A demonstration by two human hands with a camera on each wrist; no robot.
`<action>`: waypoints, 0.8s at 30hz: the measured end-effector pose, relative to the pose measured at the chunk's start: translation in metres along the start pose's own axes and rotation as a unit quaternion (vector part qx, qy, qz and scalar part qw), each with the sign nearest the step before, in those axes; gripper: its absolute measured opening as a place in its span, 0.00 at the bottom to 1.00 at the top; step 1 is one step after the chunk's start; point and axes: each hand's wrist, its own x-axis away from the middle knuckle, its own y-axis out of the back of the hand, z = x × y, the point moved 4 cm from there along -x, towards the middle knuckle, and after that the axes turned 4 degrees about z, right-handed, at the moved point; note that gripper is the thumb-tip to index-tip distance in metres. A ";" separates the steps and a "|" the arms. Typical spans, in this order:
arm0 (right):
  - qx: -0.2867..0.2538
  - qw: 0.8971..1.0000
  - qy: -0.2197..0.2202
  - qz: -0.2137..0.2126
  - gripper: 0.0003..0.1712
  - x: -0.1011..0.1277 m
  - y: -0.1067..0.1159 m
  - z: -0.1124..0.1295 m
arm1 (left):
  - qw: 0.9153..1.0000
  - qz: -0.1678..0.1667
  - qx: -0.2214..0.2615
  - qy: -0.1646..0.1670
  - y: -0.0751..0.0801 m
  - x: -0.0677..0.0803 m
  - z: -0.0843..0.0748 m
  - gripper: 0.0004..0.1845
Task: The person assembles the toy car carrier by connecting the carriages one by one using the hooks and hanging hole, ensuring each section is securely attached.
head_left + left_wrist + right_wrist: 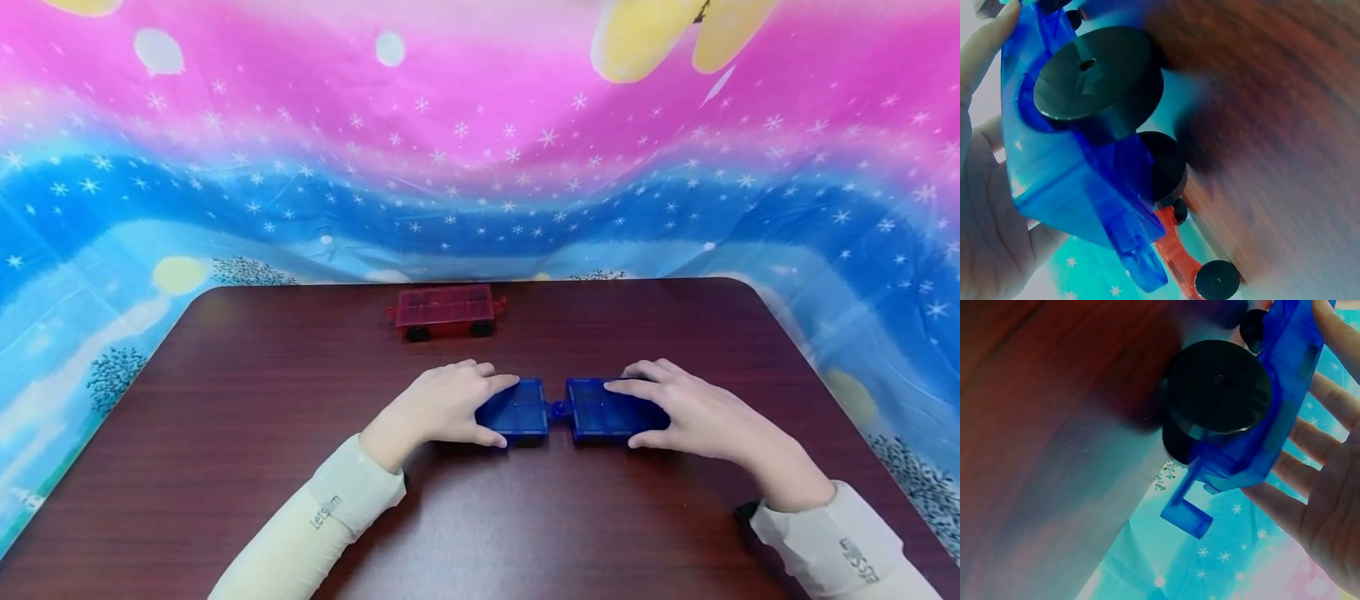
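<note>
Two see-through blue toy car bases lie end to end at mid-table in the head view. My left hand (448, 404) grips the left blue car base (531, 410) by its long sides, thumb at the near edge. My right hand (701, 410) holds the right blue car base (596, 415) the same way. Between them, their small blue hitches (558, 409) meet, one overlapping the other. A big black wheel (1100, 81) shows on the left car base in the left wrist view. On the right one, the right wrist view shows a black wheel (1217, 387) and a free hooked hitch (1188, 515).
A red see-through toy car base (444, 307) with black wheels stands near the far edge of the dark brown wooden table (262, 400). Behind the table hangs a pink and blue cloth (480, 192) with snowflakes.
</note>
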 end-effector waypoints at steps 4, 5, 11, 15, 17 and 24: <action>-0.009 1.000 0.000 0.004 0.40 0.000 0.001 0.002 | 1.000 -0.004 0.002 -0.006 0.001 0.001 0.001 0.44; -0.011 1.000 0.002 0.000 0.41 0.000 0.003 0.004 | 1.000 -0.009 0.002 -0.009 0.002 0.002 0.002 0.43; -0.018 0.999 0.028 -0.040 0.43 -0.009 0.018 0.014 | 0.999 -0.040 0.007 -0.004 0.023 0.013 0.031 0.39; -0.037 0.998 0.038 -0.037 0.43 -0.019 0.021 0.022 | 0.998 -0.059 0.007 0.023 0.036 0.014 0.068 0.37; -0.050 0.997 0.042 -0.029 0.42 -0.026 0.021 0.026 | 0.997 -0.068 0.009 0.038 0.040 0.012 0.088 0.36; -0.082 0.994 0.066 -0.012 0.42 -0.050 0.016 0.043 | 0.993 -0.074 0.051 0.075 0.043 -0.007 0.135 0.34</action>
